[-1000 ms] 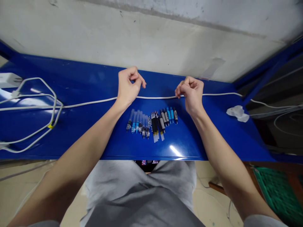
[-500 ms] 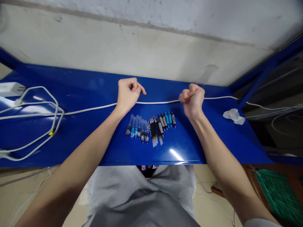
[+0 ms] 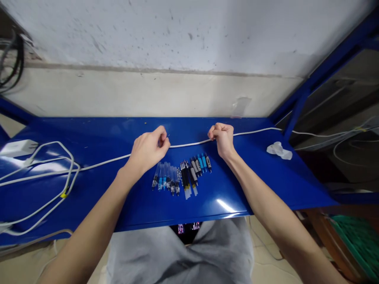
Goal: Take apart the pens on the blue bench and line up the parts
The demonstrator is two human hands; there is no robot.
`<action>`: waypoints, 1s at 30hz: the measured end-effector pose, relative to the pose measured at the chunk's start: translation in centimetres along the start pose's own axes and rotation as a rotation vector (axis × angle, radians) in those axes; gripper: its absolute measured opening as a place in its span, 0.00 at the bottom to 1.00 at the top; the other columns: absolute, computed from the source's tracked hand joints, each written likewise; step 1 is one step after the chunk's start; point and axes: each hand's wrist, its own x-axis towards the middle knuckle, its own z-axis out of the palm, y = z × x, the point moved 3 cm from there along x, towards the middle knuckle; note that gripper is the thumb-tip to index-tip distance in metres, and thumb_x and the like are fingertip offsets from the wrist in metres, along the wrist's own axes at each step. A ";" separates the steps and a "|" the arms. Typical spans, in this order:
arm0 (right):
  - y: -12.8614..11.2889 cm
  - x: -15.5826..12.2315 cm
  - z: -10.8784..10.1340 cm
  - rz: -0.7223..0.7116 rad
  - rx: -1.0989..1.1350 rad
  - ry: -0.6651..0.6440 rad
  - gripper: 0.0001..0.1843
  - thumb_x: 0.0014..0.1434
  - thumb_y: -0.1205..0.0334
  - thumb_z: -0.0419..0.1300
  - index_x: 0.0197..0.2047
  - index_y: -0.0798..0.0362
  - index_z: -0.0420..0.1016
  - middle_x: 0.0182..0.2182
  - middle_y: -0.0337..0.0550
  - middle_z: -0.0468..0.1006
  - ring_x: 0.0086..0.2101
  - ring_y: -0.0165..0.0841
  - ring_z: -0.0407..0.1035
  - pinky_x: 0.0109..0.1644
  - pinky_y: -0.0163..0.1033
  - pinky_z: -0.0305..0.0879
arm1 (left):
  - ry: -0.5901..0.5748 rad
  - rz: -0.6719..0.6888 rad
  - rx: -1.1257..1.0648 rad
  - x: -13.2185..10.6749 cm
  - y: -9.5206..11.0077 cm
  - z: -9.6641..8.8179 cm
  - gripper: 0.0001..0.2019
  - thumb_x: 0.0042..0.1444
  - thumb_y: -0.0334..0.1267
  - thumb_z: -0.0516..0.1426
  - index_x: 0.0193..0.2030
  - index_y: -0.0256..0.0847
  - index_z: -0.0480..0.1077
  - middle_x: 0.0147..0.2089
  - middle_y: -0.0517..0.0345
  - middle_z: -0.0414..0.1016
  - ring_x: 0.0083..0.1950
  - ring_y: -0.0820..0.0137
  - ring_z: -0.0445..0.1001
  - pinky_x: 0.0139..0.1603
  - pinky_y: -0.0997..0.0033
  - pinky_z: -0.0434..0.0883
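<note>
Slim plastic pen parts [image 3: 184,177] lie mid-frame, left hand [image 3: 148,149] and right hand [image 3: 224,139] both curled inward just past them (honestly can't tell if either's gripping anything), by a smooth white cable [image 3: 189,144], with speckled wall [image 3: 166,39] up top.

White adapter [image 3: 19,148] sits at left on blue tabletop [image 3: 89,132], near looped white cord [image 3: 72,161] with yellow band [image 3: 64,195]. Crumpled white scrap [image 3: 279,150] lies right, near blue brace [image 3: 296,115]. Dark cables [image 3: 19,65] hang upper left. Green mesh [image 3: 357,236] shows lower right.
</note>
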 end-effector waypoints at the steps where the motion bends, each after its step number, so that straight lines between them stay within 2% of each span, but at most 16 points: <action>1: -0.1 0.0 0.1 -0.016 -0.027 -0.038 0.22 0.49 0.66 0.60 0.13 0.50 0.52 0.19 0.41 0.73 0.23 0.28 0.63 0.28 0.35 0.57 | -0.057 -0.023 0.064 -1.0 -0.1 -0.5 0.04 0.61 0.38 0.54 0.34 0.46 0.63 0.24 0.62 0.71 0.24 0.65 0.69 0.28 0.67 0.54; 2: -0.1 0.0 0.1 -0.026 -0.062 -0.062 0.24 0.54 0.63 0.59 0.12 0.50 0.54 0.23 0.44 0.78 0.28 0.31 0.68 0.33 0.37 0.63 | -0.123 -0.044 0.136 -2.1 -0.3 -0.8 0.06 0.64 0.41 0.52 0.35 0.46 0.63 0.23 0.62 0.69 0.24 0.65 0.68 0.27 0.67 0.52; 4: 0.1 0.0 0.2 -0.025 -0.144 -0.079 0.29 0.62 0.58 0.55 0.10 0.50 0.56 0.28 0.46 0.82 0.37 0.35 0.73 0.43 0.40 0.68 | -0.279 -0.086 0.254 -4.3 -0.7 -1.0 0.11 0.67 0.45 0.48 0.35 0.46 0.63 0.23 0.60 0.68 0.24 0.64 0.69 0.27 0.67 0.51; 7: 0.6 -0.1 0.2 -0.014 -0.251 -0.061 0.25 0.62 0.61 0.52 0.14 0.48 0.67 0.19 0.42 0.76 0.39 0.37 0.74 0.51 0.42 0.68 | -0.459 -0.116 0.382 -6.7 -0.8 -0.9 0.18 0.71 0.50 0.43 0.34 0.45 0.62 0.25 0.58 0.70 0.28 0.61 0.74 0.28 0.67 0.50; 9: 1.0 -0.2 0.1 -0.007 -0.284 -0.026 0.20 0.59 0.63 0.51 0.20 0.48 0.77 0.13 0.39 0.70 0.38 0.38 0.74 0.54 0.44 0.68 | -0.512 -0.128 0.438 -7.5 -0.6 -0.8 0.20 0.72 0.51 0.41 0.34 0.44 0.63 0.27 0.55 0.73 0.32 0.59 0.76 0.28 0.67 0.50; 10: 1.1 -0.2 0.0 -0.003 -0.288 0.004 0.19 0.58 0.64 0.51 0.21 0.48 0.78 0.13 0.38 0.70 0.36 0.37 0.74 0.53 0.45 0.68 | -0.528 -0.132 0.455 -7.6 -0.4 -0.8 0.20 0.72 0.51 0.41 0.35 0.44 0.64 0.28 0.55 0.74 0.32 0.59 0.77 0.28 0.67 0.50; 12: 1.3 -0.4 -0.2 0.013 -0.287 0.081 0.19 0.56 0.65 0.53 0.16 0.49 0.72 0.19 0.39 0.78 0.28 0.34 0.71 0.49 0.46 0.70 | -0.547 -0.135 0.477 -7.6 -0.1 -0.8 0.19 0.72 0.51 0.41 0.37 0.45 0.65 0.30 0.54 0.76 0.33 0.58 0.78 0.28 0.67 0.50; 15: 1.2 -0.5 -0.6 0.018 -0.283 0.175 0.24 0.55 0.63 0.55 0.11 0.51 0.55 0.34 0.40 0.86 0.17 0.24 0.58 0.37 0.46 0.71 | -0.535 -0.143 0.518 -7.2 0.0 -1.0 0.18 0.71 0.50 0.42 0.38 0.45 0.66 0.31 0.53 0.78 0.33 0.56 0.78 0.28 0.66 0.50; 17: 0.9 -0.4 -0.6 -0.021 -0.274 0.183 0.25 0.58 0.60 0.56 0.12 0.51 0.54 0.33 0.41 0.85 0.18 0.24 0.59 0.34 0.44 0.70 | -0.503 -0.140 0.554 -7.1 -0.1 -1.1 0.18 0.71 0.50 0.43 0.39 0.45 0.67 0.31 0.52 0.78 0.34 0.54 0.79 0.28 0.66 0.50; 20: 0.5 -0.1 0.0 -0.037 -0.188 0.068 0.23 0.65 0.49 0.54 0.21 0.50 0.63 0.27 0.42 0.80 0.24 0.29 0.68 0.30 0.38 0.67 | -0.460 -0.130 0.595 -7.0 -0.3 -1.1 0.17 0.71 0.50 0.43 0.44 0.44 0.68 0.30 0.52 0.78 0.33 0.53 0.80 0.27 0.66 0.50; 21: 0.4 0.0 0.4 0.003 -0.134 0.001 0.21 0.65 0.44 0.54 0.26 0.49 0.65 0.26 0.40 0.79 0.24 0.29 0.69 0.27 0.36 0.64 | -0.451 -0.130 0.604 -6.9 -0.4 -1.1 0.17 0.71 0.50 0.44 0.45 0.44 0.68 0.30 0.52 0.78 0.32 0.52 0.80 0.27 0.66 0.50; 23: 0.4 0.0 1.2 0.117 -0.012 -0.134 0.19 0.63 0.40 0.57 0.36 0.46 0.61 0.27 0.36 0.78 0.22 0.28 0.67 0.21 0.33 0.56 | -0.447 -0.130 0.619 -6.9 -0.5 -1.0 0.17 0.71 0.50 0.44 0.45 0.44 0.68 0.29 0.52 0.78 0.32 0.52 0.80 0.27 0.66 0.51; 25: 0.2 -0.3 1.9 0.199 0.073 -0.248 0.22 0.60 0.42 0.63 0.41 0.43 0.54 0.30 0.31 0.78 0.21 0.28 0.68 0.18 0.31 0.53 | -0.448 -0.128 0.622 -6.9 -0.5 -1.0 0.16 0.71 0.49 0.44 0.44 0.44 0.68 0.30 0.52 0.79 0.33 0.51 0.80 0.27 0.66 0.51; 27: 0.0 -0.7 2.5 0.223 0.105 -0.344 0.26 0.58 0.47 0.67 0.44 0.42 0.51 0.34 0.31 0.79 0.24 0.30 0.72 0.19 0.30 0.58 | -0.447 -0.125 0.617 -6.9 -0.5 -1.0 0.15 0.71 0.48 0.45 0.44 0.44 0.68 0.32 0.52 0.80 0.34 0.51 0.81 0.27 0.66 0.52; 30: -0.3 -1.3 2.9 0.230 0.113 -0.459 0.28 0.60 0.49 0.68 0.49 0.40 0.50 0.41 0.34 0.80 0.28 0.31 0.77 0.22 0.33 0.67 | -0.446 -0.111 0.617 -6.8 -0.4 -1.1 0.15 0.71 0.47 0.45 0.44 0.44 0.68 0.35 0.51 0.82 0.35 0.51 0.81 0.27 0.66 0.53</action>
